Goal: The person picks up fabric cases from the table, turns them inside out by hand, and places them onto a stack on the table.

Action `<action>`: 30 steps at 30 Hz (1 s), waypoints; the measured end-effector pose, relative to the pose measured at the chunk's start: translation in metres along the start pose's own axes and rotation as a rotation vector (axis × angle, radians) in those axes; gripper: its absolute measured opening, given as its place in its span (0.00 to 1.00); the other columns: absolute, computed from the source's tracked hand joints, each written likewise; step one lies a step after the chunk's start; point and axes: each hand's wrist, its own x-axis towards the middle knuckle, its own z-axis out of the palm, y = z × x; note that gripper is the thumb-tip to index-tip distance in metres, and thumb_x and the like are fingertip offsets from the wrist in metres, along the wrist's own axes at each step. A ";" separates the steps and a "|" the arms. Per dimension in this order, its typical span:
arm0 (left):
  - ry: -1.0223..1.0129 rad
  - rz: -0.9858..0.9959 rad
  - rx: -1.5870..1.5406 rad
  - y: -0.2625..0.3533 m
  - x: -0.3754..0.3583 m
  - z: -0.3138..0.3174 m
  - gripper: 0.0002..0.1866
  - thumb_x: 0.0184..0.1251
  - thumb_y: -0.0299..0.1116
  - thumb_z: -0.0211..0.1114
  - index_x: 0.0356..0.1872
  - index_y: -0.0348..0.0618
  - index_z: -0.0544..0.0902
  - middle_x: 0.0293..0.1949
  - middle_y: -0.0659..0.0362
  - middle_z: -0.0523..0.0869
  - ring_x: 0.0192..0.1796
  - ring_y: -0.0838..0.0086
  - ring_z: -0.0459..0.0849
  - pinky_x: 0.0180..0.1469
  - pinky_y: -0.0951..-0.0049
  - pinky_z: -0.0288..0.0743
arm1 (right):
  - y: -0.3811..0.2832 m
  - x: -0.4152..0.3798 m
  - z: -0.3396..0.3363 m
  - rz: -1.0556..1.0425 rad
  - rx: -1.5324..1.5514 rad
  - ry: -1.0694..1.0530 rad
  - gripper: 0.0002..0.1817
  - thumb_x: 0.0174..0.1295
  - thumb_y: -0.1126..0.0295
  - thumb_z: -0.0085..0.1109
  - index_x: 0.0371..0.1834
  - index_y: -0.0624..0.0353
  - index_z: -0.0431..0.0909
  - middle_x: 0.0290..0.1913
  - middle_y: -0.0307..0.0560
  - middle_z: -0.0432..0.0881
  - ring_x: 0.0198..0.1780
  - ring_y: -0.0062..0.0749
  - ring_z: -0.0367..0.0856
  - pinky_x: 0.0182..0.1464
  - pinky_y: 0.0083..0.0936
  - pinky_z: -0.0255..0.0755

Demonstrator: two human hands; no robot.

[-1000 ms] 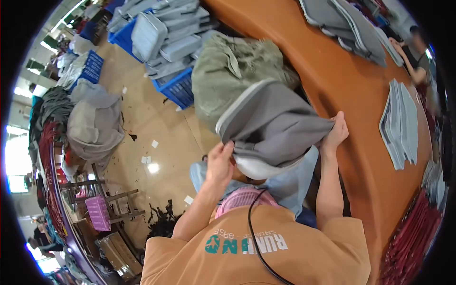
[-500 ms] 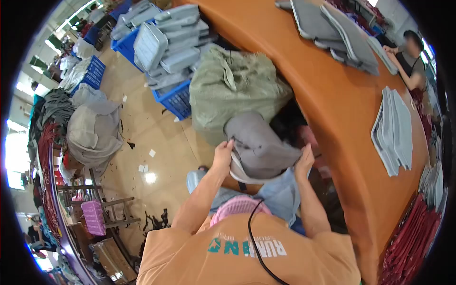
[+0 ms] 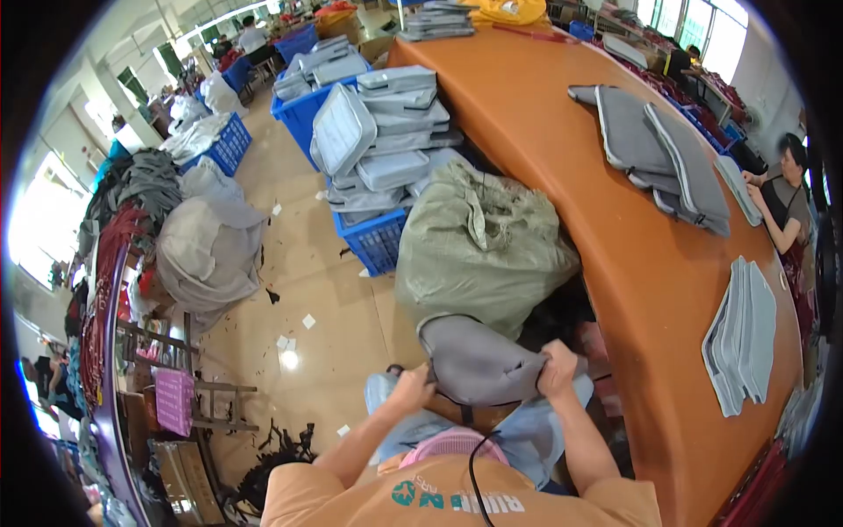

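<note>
A grey fabric case (image 3: pixel 479 364) with a dark edge is stretched out over my lap, bulging in the middle. My left hand (image 3: pixel 411 388) is closed on its left edge, and my right hand (image 3: pixel 558 369) grips the right edge. Just beyond the case stands a large olive-green woven sack (image 3: pixel 479 250), with a gathered top. Under the case are my jeans-covered legs, and a pink mesh item (image 3: pixel 452 446) lies against my front.
An orange-topped table (image 3: pixel 606 228) curves along my right, bearing grey cases (image 3: pixel 738 338). Beyond the sack, a blue crate (image 3: pixel 373 241) carries stacked grey cases. To the left are a covered heap (image 3: pixel 206 250) and a wooden stool (image 3: pixel 206 386). A co-worker (image 3: pixel 786 202) handles a case across the table.
My view has tilted upward, so more of the room shows. The grey case looks flatter and more stretched between my hands, which keep hold of its edges.
</note>
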 end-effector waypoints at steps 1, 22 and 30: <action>-0.072 -0.069 0.022 -0.024 -0.002 0.002 0.18 0.51 0.31 0.67 0.41 0.30 0.77 0.31 0.41 0.83 0.32 0.46 0.81 0.36 0.58 0.75 | 0.008 0.006 0.006 -0.044 0.032 0.009 0.15 0.63 0.64 0.46 0.24 0.62 0.75 0.24 0.50 0.74 0.22 0.41 0.67 0.27 0.32 0.63; 0.462 0.091 -0.152 0.032 -0.006 0.027 0.33 0.44 0.23 0.62 0.59 0.34 0.69 0.60 0.43 0.73 0.57 0.55 0.75 0.57 0.62 0.71 | 0.043 0.027 -0.035 0.208 -0.190 0.085 0.11 0.65 0.69 0.46 0.28 0.61 0.74 0.23 0.46 0.75 0.19 0.38 0.66 0.25 0.30 0.61; 0.426 0.470 0.084 0.095 0.020 -0.020 0.49 0.41 0.50 0.80 0.63 0.35 0.66 0.61 0.44 0.72 0.60 0.53 0.74 0.59 0.59 0.69 | -0.002 0.034 -0.011 0.203 -0.157 0.121 0.12 0.66 0.71 0.44 0.24 0.60 0.71 0.21 0.47 0.73 0.19 0.41 0.65 0.24 0.31 0.60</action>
